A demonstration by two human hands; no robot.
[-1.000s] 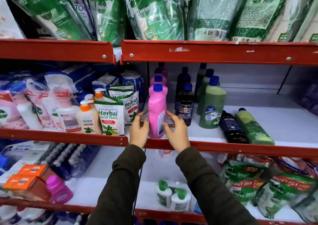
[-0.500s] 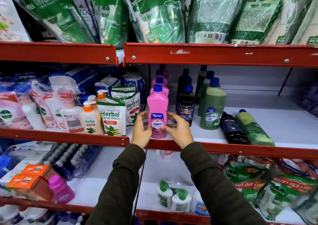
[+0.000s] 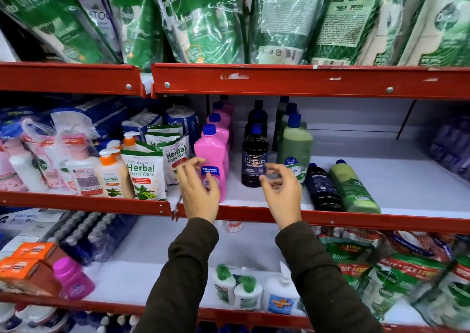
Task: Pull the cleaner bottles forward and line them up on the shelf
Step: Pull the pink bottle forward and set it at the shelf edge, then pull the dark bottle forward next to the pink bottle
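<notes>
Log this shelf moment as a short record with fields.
left hand: open, in front of the front pink bottle
right hand: open, before the black Bactin bottle
upright rows: pink, black, green bottle in front
lying down: black bottle, green one
shelf edge: red

**Both hands raised and open at the shelf's front edge**

Two arms in dark sleeves reach up from the bottom of the view, roughly parallel and a little apart. The left hand (image 3: pixel 199 192) is lifted above the red front edge of the shelf (image 3: pixel 356 222), back toward the camera, fingers (image 3: pixel 194 163) loosely curled and spread, gripping nothing. The right hand (image 3: pixel 282 192) is at much the same height above the same edge, also back to the camera, thumb out to the left, fingers bent and parted, empty. Both hands are slightly blurred. The wrists are bare above the cuffs.
</notes>
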